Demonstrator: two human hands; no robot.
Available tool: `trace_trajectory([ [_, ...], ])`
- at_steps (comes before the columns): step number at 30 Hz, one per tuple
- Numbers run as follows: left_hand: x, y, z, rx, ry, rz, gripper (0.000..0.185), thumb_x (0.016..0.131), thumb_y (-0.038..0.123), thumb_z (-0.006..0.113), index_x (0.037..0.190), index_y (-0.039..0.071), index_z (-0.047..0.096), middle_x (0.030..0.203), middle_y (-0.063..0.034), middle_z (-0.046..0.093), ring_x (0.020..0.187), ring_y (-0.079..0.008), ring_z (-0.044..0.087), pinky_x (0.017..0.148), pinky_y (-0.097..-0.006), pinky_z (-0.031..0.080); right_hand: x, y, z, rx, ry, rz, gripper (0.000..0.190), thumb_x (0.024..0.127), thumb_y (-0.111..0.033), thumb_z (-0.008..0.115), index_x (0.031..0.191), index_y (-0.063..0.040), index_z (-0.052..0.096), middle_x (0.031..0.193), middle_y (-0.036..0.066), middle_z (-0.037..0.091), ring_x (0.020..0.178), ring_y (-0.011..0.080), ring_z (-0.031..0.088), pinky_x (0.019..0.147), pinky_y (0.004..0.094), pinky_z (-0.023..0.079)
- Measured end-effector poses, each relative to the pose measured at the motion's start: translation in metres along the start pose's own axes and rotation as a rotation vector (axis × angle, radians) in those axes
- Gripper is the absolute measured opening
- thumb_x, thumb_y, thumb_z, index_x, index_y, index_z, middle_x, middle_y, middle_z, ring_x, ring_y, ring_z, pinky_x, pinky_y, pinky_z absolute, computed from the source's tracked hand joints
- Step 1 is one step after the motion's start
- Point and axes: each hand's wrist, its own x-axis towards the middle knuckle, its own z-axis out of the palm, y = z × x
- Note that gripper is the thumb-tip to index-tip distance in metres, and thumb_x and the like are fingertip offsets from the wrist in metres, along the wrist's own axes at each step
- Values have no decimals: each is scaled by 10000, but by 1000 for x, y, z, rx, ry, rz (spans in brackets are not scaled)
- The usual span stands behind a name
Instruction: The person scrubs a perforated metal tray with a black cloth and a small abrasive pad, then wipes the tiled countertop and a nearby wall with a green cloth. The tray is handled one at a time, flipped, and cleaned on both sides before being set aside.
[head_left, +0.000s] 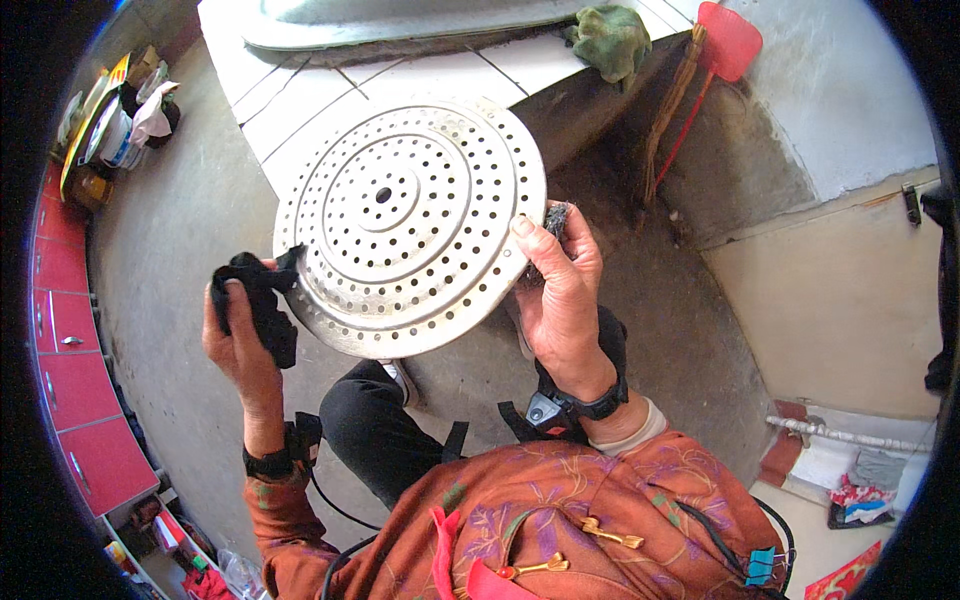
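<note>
A round perforated metal steamer plate (420, 195) is held up in front of me, tilted, with ring-shaped ridges and rows of small holes. My right hand (559, 292) grips its right rim, the thumb on the face. A dark steel-wool scouring pad (553, 221) is tucked between that hand's fingers and the rim. My left hand (244, 345) is closed around a black cloth (262, 300), one end of which reaches the plate's left edge. Some of the left fingers are hidden behind the cloth.
Beyond the plate is a white-tiled counter (255, 127) bearing a large metal lid or basin (405, 22) and a green rag (611, 41). A red fly swatter (724, 45) and a straw broom (671, 112) lean at right. Red cabinets (79, 386) line the left.
</note>
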Motion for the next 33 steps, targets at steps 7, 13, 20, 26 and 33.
trace_trajectory([
  [7,-2,-26,-9,-287,195,-240,348,1004,353,558,1057,17,630,923,-96,702,719,-118,647,592,-235,497,0,-1,4,-12,-8,-11,115,881,-28,668,974,-59,608,917,2,657,810,60,587,774,232,487],
  [13,1,-40,-13,-457,124,-670,439,974,433,576,1098,15,629,988,-128,694,810,-220,702,711,-360,595,0,-1,4,11,-10,9,121,879,-27,666,981,-54,607,921,10,660,819,64,592,786,232,489],
  [20,-17,-28,17,-926,-94,-745,596,948,494,581,1298,12,548,1234,-131,646,1099,-234,642,968,-384,518,2,1,-1,-32,-19,30,130,881,-32,662,997,-53,606,927,13,659,810,66,590,784,234,489],
  [26,-14,-29,21,-899,-109,-717,457,916,270,636,1279,3,560,1198,-124,661,1088,-233,638,994,-366,493,14,2,-13,-145,-85,90,153,900,-109,688,1013,-46,606,902,-4,640,815,64,574,783,224,482],
  [33,-26,-34,32,-745,67,-688,317,876,176,664,1132,-9,631,1015,-94,702,892,-188,689,824,-319,567,43,-33,-25,-797,-44,-315,421,990,-235,573,1330,-37,425,1197,85,472,946,112,513,805,264,469],
])
